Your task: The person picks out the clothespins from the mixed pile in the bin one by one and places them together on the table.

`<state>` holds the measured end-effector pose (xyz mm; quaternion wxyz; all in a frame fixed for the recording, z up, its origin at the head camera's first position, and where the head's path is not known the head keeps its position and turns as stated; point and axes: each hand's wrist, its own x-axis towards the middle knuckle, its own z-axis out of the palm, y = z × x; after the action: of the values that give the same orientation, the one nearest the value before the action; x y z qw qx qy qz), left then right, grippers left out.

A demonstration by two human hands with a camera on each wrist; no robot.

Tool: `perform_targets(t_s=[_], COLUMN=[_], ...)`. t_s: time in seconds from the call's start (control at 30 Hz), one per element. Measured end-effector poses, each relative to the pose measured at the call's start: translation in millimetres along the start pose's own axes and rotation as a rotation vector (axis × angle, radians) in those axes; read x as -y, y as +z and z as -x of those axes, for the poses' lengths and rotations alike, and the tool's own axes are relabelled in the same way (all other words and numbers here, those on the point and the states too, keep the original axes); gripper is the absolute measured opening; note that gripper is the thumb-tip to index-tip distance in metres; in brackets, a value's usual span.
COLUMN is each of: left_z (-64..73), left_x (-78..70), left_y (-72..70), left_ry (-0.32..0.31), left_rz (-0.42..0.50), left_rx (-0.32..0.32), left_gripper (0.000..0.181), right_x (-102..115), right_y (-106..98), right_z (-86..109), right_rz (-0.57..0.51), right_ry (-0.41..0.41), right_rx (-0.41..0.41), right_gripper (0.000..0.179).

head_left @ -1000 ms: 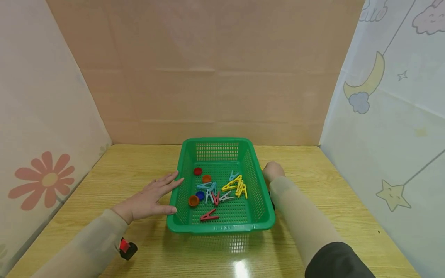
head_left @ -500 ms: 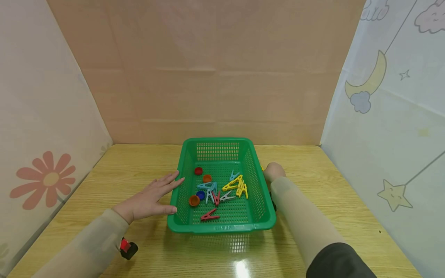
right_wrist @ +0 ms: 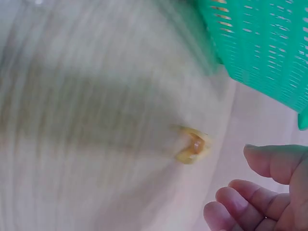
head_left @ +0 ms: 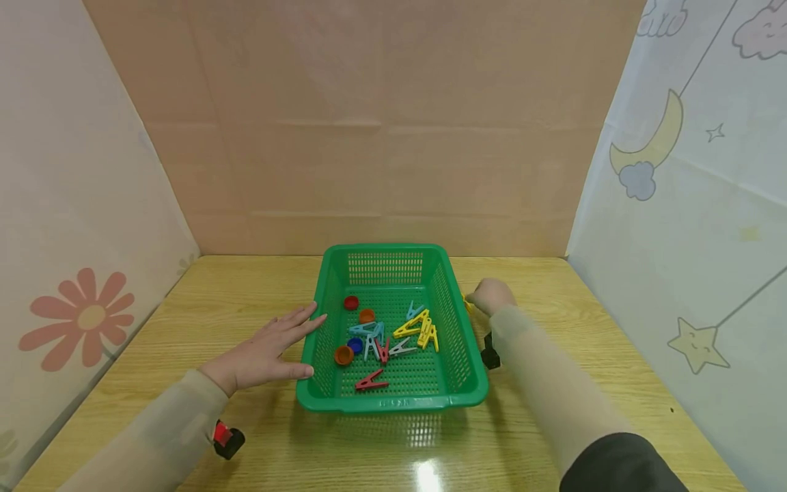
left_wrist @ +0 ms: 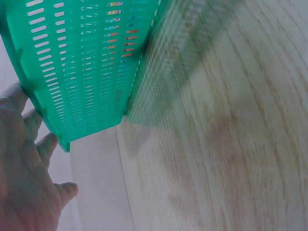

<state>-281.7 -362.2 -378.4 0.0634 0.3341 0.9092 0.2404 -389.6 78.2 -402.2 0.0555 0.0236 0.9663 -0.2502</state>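
Observation:
A green plastic basket point(head_left: 393, 403) stands on the wooden table. Inside lie several clothespins, among them yellow ones point(head_left: 424, 331), a red one point(head_left: 371, 380) and a grey one point(head_left: 402, 348), and bottle caps such as an orange one point(head_left: 343, 355) and a blue one point(head_left: 354, 346). My left hand point(head_left: 264, 352) rests its spread fingers on the basket's left rim. Beyond the right side my right hand point(head_left: 492, 296) is beside a yellow clothespin point(right_wrist: 195, 144) on the table. That clothespin is blurred in the right wrist view, apart from my loosely bent fingers point(right_wrist: 236, 199), which hold nothing.
The wooden table point(head_left: 246, 287) reaches a brown back panel point(head_left: 381, 171). Patterned white walls stand at left and right. A black device point(head_left: 229, 443) is on the left wrist, another point(head_left: 490, 352) on the right.
My right hand has shifted slightly up and to the right, and more of the yellow clothespin beside the basket shows. My left hand and the basket have stayed in place.

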Motion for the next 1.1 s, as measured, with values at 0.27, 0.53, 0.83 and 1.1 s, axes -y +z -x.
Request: perform_targets(t_s=[0.27, 0.53, 0.83, 1.1], left_z=[0.4, 0.2, 0.2, 1.0], left_x=[-0.1, 1.2, -0.6, -2.6], left_y=[0.4, 1.3, 0.8, -0.6], left_ry=[-0.007, 0.003, 0.007, -0.008], left_rz=[0.006, -0.013, -0.015, 0.006], left_rx=[0.001, -0.006, -0.007, 0.0], left_gripper=[0.083, 0.082, 0.082, 0.083], right_x=[14.4, 27.1, 55.2, 99.5], right_y=[-31.1, -53.2, -71.6, -69.0], right_z=[11.2, 14.8, 24.9, 33.0], right_rz=[0.041, 0.026, -0.003, -0.01], right_ry=[-0.054, -0.076, -0.138, -0.197], right_rx=[-0.024, -0.047, -0.074, -0.072], right_gripper=[0.033, 0.039, 0.035, 0.037])
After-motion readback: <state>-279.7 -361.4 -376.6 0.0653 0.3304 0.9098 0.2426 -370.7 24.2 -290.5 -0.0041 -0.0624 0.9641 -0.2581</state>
